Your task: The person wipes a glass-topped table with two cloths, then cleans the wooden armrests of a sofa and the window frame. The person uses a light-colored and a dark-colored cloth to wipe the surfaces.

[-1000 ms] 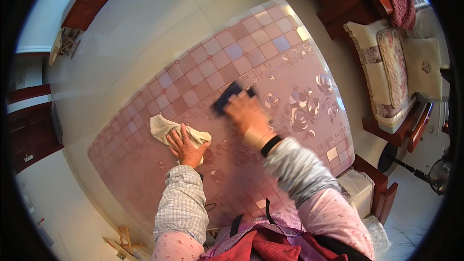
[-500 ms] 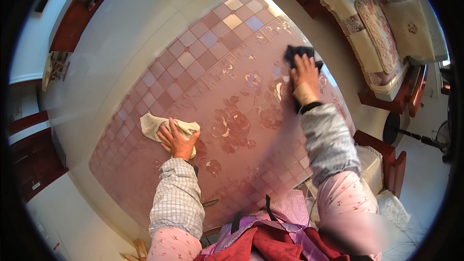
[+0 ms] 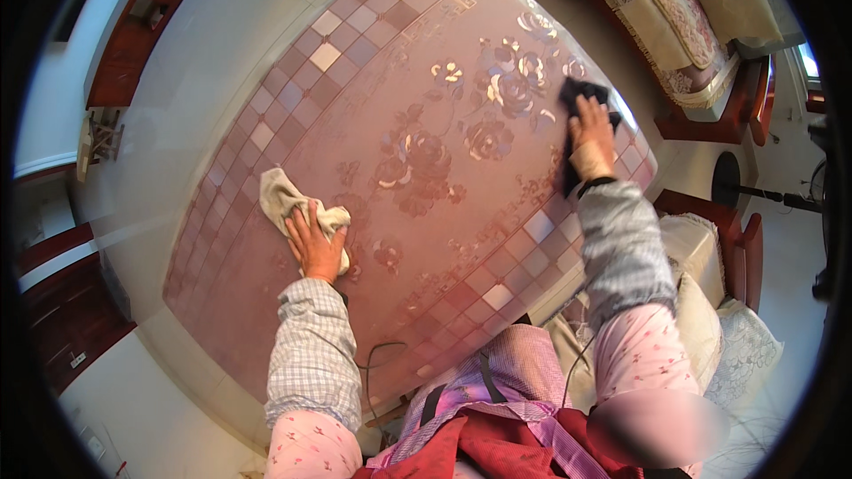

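Note:
A cream cloth (image 3: 280, 196) lies bunched on the table on the left. My left hand (image 3: 315, 244) presses down on it, holding it with the fingers stretched over its folds. Far to the right, my right hand (image 3: 593, 137) holds a black cloth (image 3: 581, 90) flat against the table near its right edge. Parts of both cloths are hidden under my palms. Beneath both hands is a large table (image 3: 355, 164) with a reddish-pink cover, flower patterns and bands of small squares along its sides.
A cushioned wooden sofa (image 3: 683, 22) stands beyond the table's right edge. Nearer on the right are a wooden armchair (image 3: 723, 244) and a dark round-based stand (image 3: 726, 179). A thin cable (image 3: 366, 372) hangs over the near edge. A small wooden stool (image 3: 105, 137) is at the far left.
My right hand and the black cloth have shifted right, along the table's right side. My left hand and the cream cloth have moved slightly, and the cloth is more bunched. The view has shifted too.

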{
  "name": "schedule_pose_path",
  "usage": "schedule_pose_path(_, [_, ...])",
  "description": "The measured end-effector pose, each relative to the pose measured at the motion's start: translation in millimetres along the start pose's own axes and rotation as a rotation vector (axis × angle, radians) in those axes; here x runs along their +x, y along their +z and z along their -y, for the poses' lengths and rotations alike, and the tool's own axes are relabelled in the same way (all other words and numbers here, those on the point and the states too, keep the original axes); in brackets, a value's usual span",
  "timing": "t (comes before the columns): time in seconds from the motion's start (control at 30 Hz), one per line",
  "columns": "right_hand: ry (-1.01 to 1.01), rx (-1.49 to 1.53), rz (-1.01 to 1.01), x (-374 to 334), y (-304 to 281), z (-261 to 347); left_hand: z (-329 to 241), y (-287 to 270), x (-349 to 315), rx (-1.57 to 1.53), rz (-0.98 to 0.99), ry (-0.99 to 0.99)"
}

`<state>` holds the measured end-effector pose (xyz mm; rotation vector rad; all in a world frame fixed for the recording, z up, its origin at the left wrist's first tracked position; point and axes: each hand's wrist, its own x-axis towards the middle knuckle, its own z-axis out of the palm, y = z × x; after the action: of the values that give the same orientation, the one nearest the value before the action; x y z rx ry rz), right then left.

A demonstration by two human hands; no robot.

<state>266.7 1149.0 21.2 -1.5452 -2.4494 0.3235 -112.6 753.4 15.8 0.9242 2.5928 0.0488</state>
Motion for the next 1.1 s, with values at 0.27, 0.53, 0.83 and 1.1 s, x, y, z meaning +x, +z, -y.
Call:
schedule_pose_path(0.27, [-0.043,0.059,-0.008,-146.2,20.4,113.7,27.7,21.6,-92.1,-0.017,0.077,-0.041])
schedule_pose_path(0.53, [-0.019,0.008,0.203,-234.8,-4.1,140.7,21.9,7.0,-93.8,-0.036,0.197,-0.063])
schedule_pose_path(0.83, [0.128,-0.113,-0.021,-51.0,11.3,36.1,30.7,16.2,-92.6,0.039,0.178,-0.046])
schedule_pose_path(1.1, [0.166,-0.118,0.145,-105.7,-7.7,55.5,38.0,21.5,-92.4,0.049,0.152,-0.042])
